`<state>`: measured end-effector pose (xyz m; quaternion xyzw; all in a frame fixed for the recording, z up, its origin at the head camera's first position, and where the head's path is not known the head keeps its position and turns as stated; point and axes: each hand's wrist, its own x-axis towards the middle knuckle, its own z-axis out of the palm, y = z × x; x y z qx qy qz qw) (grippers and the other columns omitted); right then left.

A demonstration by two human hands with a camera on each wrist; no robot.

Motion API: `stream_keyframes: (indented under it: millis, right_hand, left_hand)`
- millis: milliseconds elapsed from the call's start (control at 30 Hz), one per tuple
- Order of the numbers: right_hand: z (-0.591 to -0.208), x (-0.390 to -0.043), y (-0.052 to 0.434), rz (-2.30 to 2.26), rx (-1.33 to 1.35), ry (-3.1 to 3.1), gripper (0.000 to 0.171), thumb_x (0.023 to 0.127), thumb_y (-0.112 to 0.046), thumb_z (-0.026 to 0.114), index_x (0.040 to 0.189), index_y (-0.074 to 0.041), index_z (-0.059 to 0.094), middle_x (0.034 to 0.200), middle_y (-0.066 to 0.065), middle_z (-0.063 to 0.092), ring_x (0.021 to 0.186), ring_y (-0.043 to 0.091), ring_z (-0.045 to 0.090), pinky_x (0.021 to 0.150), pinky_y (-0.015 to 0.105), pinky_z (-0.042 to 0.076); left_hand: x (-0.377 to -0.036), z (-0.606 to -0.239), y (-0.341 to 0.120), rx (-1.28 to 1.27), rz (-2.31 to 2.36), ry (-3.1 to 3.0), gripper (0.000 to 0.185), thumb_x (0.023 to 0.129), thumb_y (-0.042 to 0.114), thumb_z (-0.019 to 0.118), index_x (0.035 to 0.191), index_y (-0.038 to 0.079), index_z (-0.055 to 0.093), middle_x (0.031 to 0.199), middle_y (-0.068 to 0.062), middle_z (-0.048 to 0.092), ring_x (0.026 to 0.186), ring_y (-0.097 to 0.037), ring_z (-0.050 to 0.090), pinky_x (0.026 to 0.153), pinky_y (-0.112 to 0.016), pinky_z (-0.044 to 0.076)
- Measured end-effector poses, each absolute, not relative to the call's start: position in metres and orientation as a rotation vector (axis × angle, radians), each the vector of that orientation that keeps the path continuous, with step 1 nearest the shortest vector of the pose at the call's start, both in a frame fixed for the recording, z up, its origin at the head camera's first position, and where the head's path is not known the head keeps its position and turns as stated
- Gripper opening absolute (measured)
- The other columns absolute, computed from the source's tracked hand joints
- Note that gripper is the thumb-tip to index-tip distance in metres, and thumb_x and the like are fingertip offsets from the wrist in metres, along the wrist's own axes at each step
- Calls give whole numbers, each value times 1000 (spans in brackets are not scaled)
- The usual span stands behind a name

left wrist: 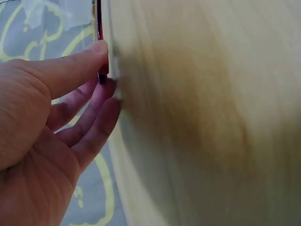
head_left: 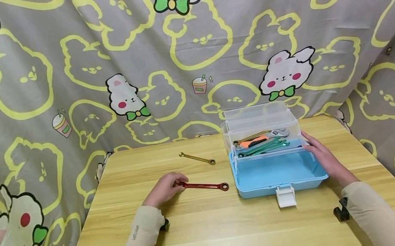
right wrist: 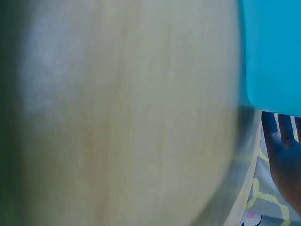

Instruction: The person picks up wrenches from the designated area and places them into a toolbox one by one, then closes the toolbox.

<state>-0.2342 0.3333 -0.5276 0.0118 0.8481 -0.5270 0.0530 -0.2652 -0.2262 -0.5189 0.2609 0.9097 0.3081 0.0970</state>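
Nearest the person, two sleeved forearms reach over the wooden table. The left hand rests on the tabletop with its thumb and fingers pinching the near end of the red wrench, which lies flat on the wood, its ring end pointing toward the box. In the left wrist view the thumb tip and fingertips close on the wrench's handle end.

To the right, the right hand lies with straight fingers flat against the right side of the blue toolbox, holding nothing. The hands are well apart, one on either side of the box. A white latch hangs at the front of the box. The blue lower compartment looks bare as far as can be seen.

Above and behind it, the clear upper tray is raised and holds several tools: green wrenches, an orange-handled tool, a gold wrench and a silver adjustable wrench.

Farther left, a yellow wrench lies alone on the table, beyond the red one. Behind everything hangs a grey cartoon-rabbit cloth.
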Motion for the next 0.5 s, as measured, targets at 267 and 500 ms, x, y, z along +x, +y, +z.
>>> stream_keyframes:
  millis: [267,500]
  right_hand:
    - [-528,-236,333,-1619,31,2570,69,110,-57,31,167,-32,2,175,11,-9,156,54,-4,114,83,2]
    - [-530,-237,334,-1640,32,2559,67,112,-49,32,168,-28,2,174,12,-8,156,53,-4,117,80,1]
  left_hand:
    - [-258,-514,-236,771,1027,2657,34,96,4,72,130,2,70,117,-13,69,99,-21,66,86,-35,57]
    - [-252,-508,-238,683,1163,2535,26,97,7,71,123,6,75,116,-10,76,92,-15,67,77,-25,55]
